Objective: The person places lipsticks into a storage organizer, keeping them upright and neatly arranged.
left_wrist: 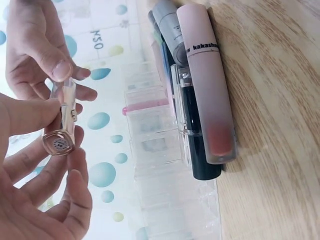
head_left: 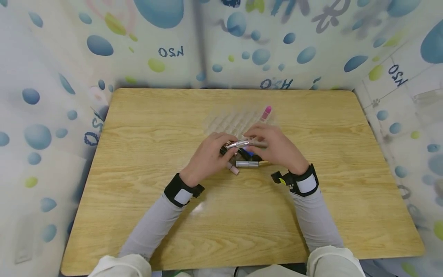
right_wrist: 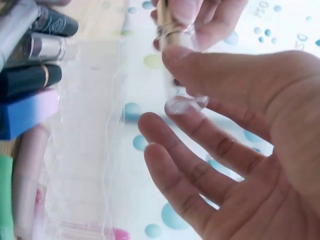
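Observation:
Above the table's middle, both hands hold a slim lipstick (head_left: 238,144) with a shiny metallic base and a clear end. My left hand (head_left: 212,154) pinches the metallic part between thumb and fingers, as the left wrist view shows its square rose-gold end (left_wrist: 60,144). At the clear end, my right hand (right_wrist: 225,145) grips with thumb and index finger, its other fingers spread. Beneath the hands lies a pile of cosmetics: a frosted pink lip gloss tube (left_wrist: 207,85), a black tube (left_wrist: 200,145), a silver tube (head_left: 247,164) and a blue box (right_wrist: 25,115).
Behind the pile sits a clear plastic organizer (head_left: 221,122) with rows of compartments. A bright pink tube (head_left: 266,113) stands at its right end. The wooden table (head_left: 138,154) meets patterned walls at the back and sides. A green item (right_wrist: 6,195) lies beside the pile.

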The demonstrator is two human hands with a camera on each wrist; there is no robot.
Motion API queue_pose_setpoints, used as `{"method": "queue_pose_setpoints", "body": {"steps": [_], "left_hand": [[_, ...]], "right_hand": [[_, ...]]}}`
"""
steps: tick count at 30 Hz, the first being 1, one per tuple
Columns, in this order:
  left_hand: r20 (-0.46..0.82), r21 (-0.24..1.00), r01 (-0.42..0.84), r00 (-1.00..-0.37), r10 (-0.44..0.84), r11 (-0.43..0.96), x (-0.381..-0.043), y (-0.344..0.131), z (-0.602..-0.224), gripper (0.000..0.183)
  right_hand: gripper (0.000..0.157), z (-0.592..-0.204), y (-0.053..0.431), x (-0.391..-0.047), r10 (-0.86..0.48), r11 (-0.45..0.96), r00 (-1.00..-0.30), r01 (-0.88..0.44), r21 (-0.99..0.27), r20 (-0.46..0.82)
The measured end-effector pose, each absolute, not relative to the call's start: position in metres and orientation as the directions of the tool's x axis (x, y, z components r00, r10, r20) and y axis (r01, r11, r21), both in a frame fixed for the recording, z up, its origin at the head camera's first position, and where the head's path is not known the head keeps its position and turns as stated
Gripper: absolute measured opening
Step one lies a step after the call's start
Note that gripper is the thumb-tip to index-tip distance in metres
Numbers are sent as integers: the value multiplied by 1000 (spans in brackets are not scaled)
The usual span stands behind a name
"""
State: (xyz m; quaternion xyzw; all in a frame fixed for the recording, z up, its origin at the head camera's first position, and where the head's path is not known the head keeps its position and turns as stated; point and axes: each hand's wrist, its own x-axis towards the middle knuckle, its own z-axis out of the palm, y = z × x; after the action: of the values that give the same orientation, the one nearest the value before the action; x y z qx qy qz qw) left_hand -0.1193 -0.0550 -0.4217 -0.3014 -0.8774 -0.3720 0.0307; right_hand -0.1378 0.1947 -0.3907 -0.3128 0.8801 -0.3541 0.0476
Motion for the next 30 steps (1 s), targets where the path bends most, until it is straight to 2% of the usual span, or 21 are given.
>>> {"method": "queue_pose_setpoints", "body": {"steps": [6, 15, 23, 30], "left_hand": [[343, 635, 576, -807, 481, 514, -121, -54, -426, 24], [373, 640, 594, -795, 478, 488, -122, -52, -429, 27], [363, 622, 594, -796, 485, 510, -123, -51, -432, 24], [327, 628, 578, -804, 497, 521, -124, -50, -434, 35]], "right_hand": [[28, -397, 202, -141, -573, 489, -808, -473, -733, 139], [27, -392, 204, -141, -548, 471, -819, -470, -746, 169], [27, -390, 205, -140, -568, 458, -801, -499, -735, 190], [26, -390, 206, -139, -572, 446, -795, -510, -736, 204]]}}
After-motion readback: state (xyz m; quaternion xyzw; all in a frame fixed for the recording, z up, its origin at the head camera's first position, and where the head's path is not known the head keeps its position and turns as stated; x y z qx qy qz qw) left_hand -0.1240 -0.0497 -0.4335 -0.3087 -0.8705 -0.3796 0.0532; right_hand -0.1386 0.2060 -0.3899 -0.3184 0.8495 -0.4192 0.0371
